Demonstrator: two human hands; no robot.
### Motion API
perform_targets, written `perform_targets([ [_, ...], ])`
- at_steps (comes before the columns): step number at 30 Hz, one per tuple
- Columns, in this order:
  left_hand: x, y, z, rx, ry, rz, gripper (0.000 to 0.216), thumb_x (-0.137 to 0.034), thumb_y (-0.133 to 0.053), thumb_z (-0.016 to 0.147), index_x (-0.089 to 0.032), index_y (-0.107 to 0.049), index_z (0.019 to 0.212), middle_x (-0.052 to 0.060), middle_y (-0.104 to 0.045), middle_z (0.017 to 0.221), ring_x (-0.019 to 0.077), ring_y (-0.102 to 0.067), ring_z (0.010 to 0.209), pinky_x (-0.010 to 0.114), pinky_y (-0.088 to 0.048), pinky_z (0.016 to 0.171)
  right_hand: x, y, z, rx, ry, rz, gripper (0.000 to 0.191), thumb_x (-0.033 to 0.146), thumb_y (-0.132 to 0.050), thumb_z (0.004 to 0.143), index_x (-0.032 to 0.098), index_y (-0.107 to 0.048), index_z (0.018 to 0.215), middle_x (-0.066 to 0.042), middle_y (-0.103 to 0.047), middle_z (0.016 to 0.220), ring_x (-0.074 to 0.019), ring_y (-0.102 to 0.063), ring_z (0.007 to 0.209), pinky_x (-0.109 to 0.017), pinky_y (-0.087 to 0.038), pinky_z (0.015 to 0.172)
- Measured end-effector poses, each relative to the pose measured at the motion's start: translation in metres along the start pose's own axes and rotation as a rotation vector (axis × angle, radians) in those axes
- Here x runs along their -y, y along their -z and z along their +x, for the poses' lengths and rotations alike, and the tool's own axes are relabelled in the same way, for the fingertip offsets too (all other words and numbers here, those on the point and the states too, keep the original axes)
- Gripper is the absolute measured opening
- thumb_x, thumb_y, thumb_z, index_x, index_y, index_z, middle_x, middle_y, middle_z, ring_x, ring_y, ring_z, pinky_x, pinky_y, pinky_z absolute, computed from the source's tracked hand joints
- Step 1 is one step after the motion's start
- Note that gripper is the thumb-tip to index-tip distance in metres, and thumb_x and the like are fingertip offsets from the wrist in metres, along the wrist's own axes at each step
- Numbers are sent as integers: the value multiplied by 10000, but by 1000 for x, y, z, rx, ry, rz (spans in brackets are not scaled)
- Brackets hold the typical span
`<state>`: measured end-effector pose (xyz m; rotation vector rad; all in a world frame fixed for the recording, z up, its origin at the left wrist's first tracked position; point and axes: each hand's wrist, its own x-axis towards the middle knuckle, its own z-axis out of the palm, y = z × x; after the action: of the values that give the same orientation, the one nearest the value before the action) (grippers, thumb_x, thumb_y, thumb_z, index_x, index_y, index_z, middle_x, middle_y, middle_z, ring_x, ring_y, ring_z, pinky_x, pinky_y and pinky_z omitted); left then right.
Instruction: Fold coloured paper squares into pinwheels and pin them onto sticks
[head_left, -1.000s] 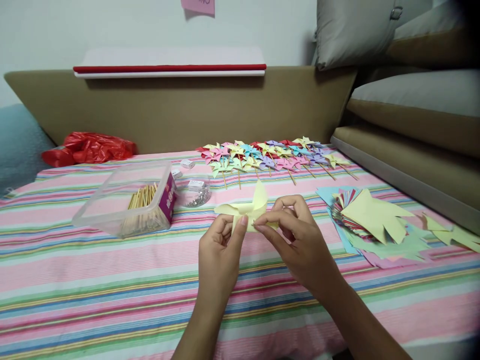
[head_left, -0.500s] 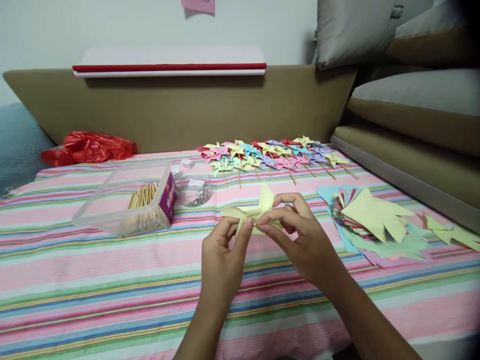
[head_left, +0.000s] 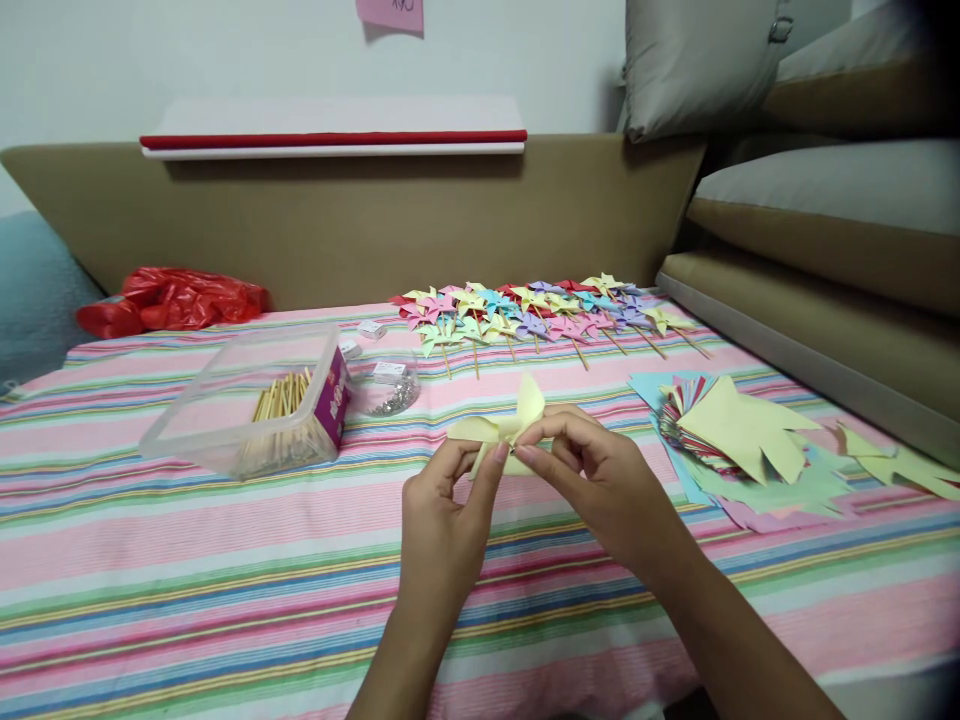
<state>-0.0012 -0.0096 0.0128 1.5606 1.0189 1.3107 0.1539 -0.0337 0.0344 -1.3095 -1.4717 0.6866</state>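
Observation:
A pale yellow paper pinwheel (head_left: 487,430) is held up over the striped cloth, its blades folded in toward the centre. My left hand (head_left: 454,500) pinches it from the left, thumb on the near side close to the middle. From the right, my right hand (head_left: 589,460) closes thumb and forefinger at the centre, where a small dark speck, perhaps a pin, shows between the fingertips. The fingers hide part of the lower blades. No stick can be seen on this pinwheel.
A clear plastic box (head_left: 202,435) of wooden sticks (head_left: 281,410) stands left, beside a round dish of metal pins (head_left: 394,393). Finished pinwheels (head_left: 525,310) lie at the back. Cut paper sheets (head_left: 739,425) are piled right, near stacked cushions (head_left: 810,320). A red plastic bag (head_left: 187,300) lies back left.
The right hand's other fingers have curled in lower, and the pinwheel's blades show a little more openly. Both hands keep their pinch near its centre. The view has shifted slightly.

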Motion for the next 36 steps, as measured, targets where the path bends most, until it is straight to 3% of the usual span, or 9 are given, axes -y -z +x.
perform_targets([
  [8, 1, 1, 2, 64, 16, -27, 150, -351, -636, 944, -205, -668, 930, 14, -750, 925, 173, -670, 922, 258, -488, 801, 0, -2, -1, -15, -40, 17, 72, 288, -657, 923, 240, -690, 881, 41, -544, 851, -90, -334, 570, -286, -300, 578],
  [14, 0, 3, 2, 106, 15, -35, 140, -348, -637, 947, -216, -653, 904, -20, -719, 866, 138, -646, 853, 226, -466, 755, 1, 0, -1, -30, -46, 19, 64, 283, -659, 915, 235, -689, 884, 39, -551, 866, -85, -329, 566, -286, -298, 578],
  [23, 3, 1, 3, 109, 3, -40, 136, -339, -641, 945, -211, -677, 973, 21, -725, 948, 190, -666, 984, 268, -497, 836, 0, -5, -4, -65, -109, 85, 103, 328, -670, 897, 234, -633, 915, 93, -291, 596, -106, -307, 535, -272, -266, 535],
  [25, 2, 1, 3, 102, -9, -43, 135, -333, -639, 947, -213, -682, 989, 31, -728, 988, 194, -674, 1001, 276, -505, 860, -2, -8, -4, -105, -126, 204, 233, 357, -708, 867, 255, -538, 992, 104, -359, 619, -100, -311, 529, -258, -269, 521],
  [29, 2, 0, 2, 107, -28, -65, 158, -317, -627, 955, -222, -680, 1069, 56, -733, 1090, 214, -680, 1072, 301, -517, 907, -4, -10, -2, -118, -148, 365, 507, 385, -764, 812, 289, -428, 1179, 50, -603, 875, -86, -329, 537, -252, -304, 518],
  [31, 2, 0, 2, 116, -34, -74, 165, -311, -624, 957, -222, -676, 1086, 66, -734, 1121, 221, -679, 1094, 315, -517, 931, -5, -7, -2, -72, -175, 313, 455, 400, -749, 825, 258, -521, 1192, 62, -539, 749, -97, -303, 538, -265, -272, 508],
  [33, 2, 0, 3, 123, -41, -74, 152, -307, -624, 958, -222, -673, 1074, 62, -739, 1106, 216, -684, 1078, 318, -520, 937, -5, -3, -2, -29, -203, 247, 321, 418, -728, 844, 229, -637, 1087, 84, -364, 613, -110, -271, 540, -279, -222, 503],
  [36, 1, 1, 3, 141, -41, -52, 138, -306, -620, 962, -227, -668, 1063, 44, -743, 1076, 197, -690, 1045, 303, -526, 914, -7, 2, -2, 28, -228, 232, 249, 451, -700, 866, 237, -696, 993, 77, -250, 596, -119, -251, 550, -284, -192, 509],
])
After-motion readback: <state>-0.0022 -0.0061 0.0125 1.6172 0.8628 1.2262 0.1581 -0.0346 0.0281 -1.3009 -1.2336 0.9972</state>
